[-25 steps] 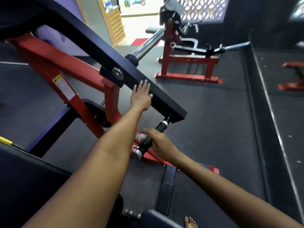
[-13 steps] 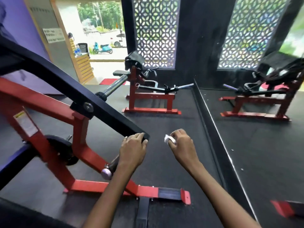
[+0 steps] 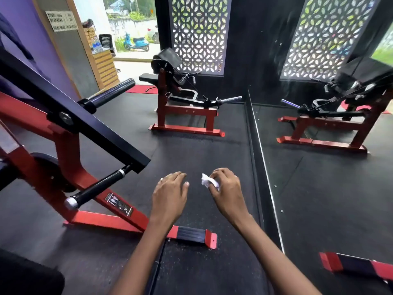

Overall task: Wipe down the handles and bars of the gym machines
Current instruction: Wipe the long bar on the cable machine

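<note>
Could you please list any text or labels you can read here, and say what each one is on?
None can be read.
White sign on the wall: lines of print, blurred.
Sticker on the red frame: pictograms and print, too small.

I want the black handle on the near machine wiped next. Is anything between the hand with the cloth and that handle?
Only the left hand, which hangs empty in the air between the right hand with its cloth and the handle. Nothing else visible blocks the way.
</note>
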Demonstrator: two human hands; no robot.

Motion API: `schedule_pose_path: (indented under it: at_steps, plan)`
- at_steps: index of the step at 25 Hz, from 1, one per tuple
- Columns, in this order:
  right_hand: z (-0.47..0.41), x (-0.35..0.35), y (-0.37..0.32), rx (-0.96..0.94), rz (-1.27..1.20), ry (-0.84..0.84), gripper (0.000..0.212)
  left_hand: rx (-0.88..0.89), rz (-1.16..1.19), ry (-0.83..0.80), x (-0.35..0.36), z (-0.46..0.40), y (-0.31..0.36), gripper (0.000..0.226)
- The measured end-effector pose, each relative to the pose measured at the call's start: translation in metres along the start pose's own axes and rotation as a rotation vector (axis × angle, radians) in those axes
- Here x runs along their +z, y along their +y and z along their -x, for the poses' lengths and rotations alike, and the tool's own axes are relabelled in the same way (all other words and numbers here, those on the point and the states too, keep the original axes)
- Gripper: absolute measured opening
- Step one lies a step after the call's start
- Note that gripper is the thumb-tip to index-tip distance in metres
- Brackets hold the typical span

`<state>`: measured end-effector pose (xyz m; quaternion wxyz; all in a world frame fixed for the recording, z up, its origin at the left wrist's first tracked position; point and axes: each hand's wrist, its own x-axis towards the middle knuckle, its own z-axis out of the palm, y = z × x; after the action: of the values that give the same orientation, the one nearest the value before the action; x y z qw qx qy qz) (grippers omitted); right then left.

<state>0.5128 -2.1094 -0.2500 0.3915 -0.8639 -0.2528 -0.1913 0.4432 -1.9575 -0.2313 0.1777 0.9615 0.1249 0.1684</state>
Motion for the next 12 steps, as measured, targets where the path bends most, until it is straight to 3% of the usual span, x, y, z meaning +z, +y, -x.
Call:
schedule_pose_path:
  at_steps: [12]
  plan:
    - [-0.089, -0.033, 0.098, 0.088, -0.068, 0.04, 0.011, 0.022, -0.009, 0.037, 0.046, -0.101, 0.088, 0.035]
